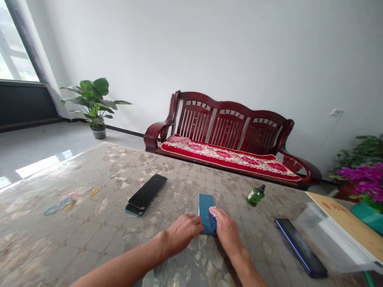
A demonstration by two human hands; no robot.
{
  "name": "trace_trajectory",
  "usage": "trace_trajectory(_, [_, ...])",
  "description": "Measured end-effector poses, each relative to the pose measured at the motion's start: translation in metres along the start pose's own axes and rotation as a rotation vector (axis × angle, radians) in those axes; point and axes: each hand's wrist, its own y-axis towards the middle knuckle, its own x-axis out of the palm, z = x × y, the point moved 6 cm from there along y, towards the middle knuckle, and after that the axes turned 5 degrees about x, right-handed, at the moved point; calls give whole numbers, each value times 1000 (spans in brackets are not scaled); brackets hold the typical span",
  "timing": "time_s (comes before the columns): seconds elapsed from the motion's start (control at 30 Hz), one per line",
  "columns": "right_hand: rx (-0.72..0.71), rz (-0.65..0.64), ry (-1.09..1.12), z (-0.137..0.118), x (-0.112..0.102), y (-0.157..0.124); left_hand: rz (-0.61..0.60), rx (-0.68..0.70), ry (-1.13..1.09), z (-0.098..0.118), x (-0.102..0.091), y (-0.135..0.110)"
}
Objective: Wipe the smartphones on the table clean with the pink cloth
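A blue phone (pixel 206 207) lies flat on the patterned table (pixel 89 231), its long side pointing away from me. My left hand (pixel 184 231) curls against the phone's near left edge and holds it in place. My right hand (pixel 226 231) presses a small white pad (pixel 212 211) onto the phone's near right part, fingers closed over it. Most of the phone's near end is hidden under both hands.
Two stacked dark phones (pixel 146 194) lie to the left, another dark phone (pixel 301 247) to the right. A small green bottle (pixel 255 195) stands behind. Coloured rubber bands (pixel 64 203) lie far left. A clear box with a cardboard lid (pixel 344 227) sits at the right edge.
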Motion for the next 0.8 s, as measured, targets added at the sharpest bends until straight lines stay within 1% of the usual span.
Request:
trace_trajectory(0.1, [17,1,22,3,2,-2,-77,55,120,-2,-5,9])
trace_trajectory(0.17, [26,14,49,5,2,-2,-106,114,211,-5,-7,15])
trace_trajectory(0.3, [80,59,123,11,2,-3,-126,216,276,-17,-11,30])
trace_trajectory(0.43, [164,88,247,19,3,-1,-80,411,327,-23,-14,48])
trace_trajectory(0.5, [216,108,310,24,3,0,-71,495,360,-23,-13,57])
trace_trajectory(0.57, [273,138,372,31,3,1,-97,558,398,-23,-10,66])
trace_trajectory(0.7, [385,211,475,46,0,0,-169,625,455,-25,-2,77])
trace_trajectory(0.8, [449,234,548,53,0,-1,-160,662,419,-28,-3,79])
